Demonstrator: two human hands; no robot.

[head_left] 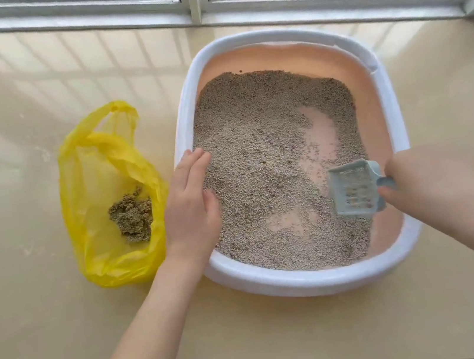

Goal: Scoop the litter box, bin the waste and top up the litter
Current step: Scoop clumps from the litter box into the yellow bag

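While the scooping was plainly under way, the head view showed the white-rimmed, peach-lined plastic litter box [307,280] on a glossy beige stone sill [49,317] below a window. Its grey granular litter [255,145] lay thin, with bare pink floor showing in 2 patches. The left hand [191,205] lay flat and open on the box's left rim, gripping nothing. The right hand [422,181] clasped the handle of a pale blue slotted plastic scoop [353,188], which sat low over the litter near the right wall. Beside the box, a crumpled yellow plastic bag [95,177] held 1 clump of soiled litter [133,219]. I judged binning partly done; no fresh litter was in sight, so topping up remained.
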